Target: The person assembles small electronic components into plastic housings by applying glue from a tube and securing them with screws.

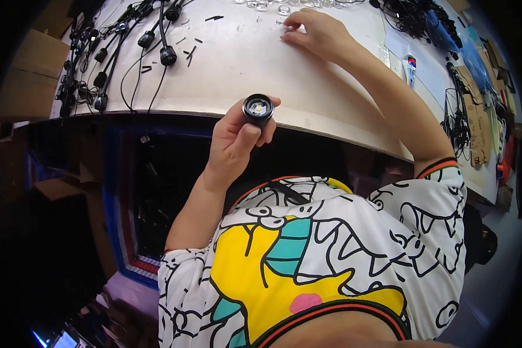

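My left hand (234, 139) is wrapped round a black cylindrical lamp head (257, 108) in front of the table's near edge. The lamp's round end faces up and shows a small yellow LED in a pale disc. At the far side of the table, my right hand (319, 33) has thumb and forefinger curled toward each other in a pinch close to the tabletop. Whatever lies between those fingertips is too small to name. Just beyond that hand, several clear round lenses (284, 9) lie along the table's far edge.
Black lamp heads on cables (167, 55) spread over the left of the white table (214, 81). Short black tubes (190, 56) lie scattered beside them. A glue tube (410, 69) lies at right, near black cable bundles (457, 116) and cardboard (475, 124). A blue-framed bin (113, 203) stands below left.
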`<state>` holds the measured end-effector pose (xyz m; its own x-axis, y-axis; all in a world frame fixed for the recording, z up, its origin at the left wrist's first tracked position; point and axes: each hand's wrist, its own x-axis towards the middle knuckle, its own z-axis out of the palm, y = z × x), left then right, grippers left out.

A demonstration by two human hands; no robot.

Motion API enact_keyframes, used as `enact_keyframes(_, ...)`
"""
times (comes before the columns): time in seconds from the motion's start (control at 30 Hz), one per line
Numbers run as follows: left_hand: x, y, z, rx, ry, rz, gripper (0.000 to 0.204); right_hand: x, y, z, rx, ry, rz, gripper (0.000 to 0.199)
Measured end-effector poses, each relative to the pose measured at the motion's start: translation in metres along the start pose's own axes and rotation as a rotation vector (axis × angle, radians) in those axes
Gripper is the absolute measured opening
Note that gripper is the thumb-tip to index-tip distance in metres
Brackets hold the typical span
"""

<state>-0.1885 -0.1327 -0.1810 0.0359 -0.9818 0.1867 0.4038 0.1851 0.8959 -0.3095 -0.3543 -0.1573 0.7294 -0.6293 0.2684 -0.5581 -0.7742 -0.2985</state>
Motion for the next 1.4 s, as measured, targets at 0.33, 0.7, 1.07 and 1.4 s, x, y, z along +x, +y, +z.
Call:
enact_keyframes(0.33, 0.007, -0.014, 0.008, -0.075, 0.002, -0.064, 0.039, -0.04, -0.026, -0.039, 0.278, -0.072, 0.042, 0.021)
enact_keyframes(0.7, 0.008, -0.019, 0.024, -0.034, -0.029, -0.107, 0.025, -0.093, -0.067, -0.084, 0.465, -0.177, -0.23, 0.016)
enact_keyframes(1.07, 0.009, -0.023, 0.029, 0.085, -0.007, -0.102, 0.032, -0.105, -0.002, -0.112, 0.352, -0.173, 0.166, 0.035)
enact_keyframes(1.4, 0.011, -0.021, 0.031, 0.04, 0.005, -0.139, 0.041, -0.029, 0.169, -0.09, -0.144, 0.235, 0.308, 0.021)
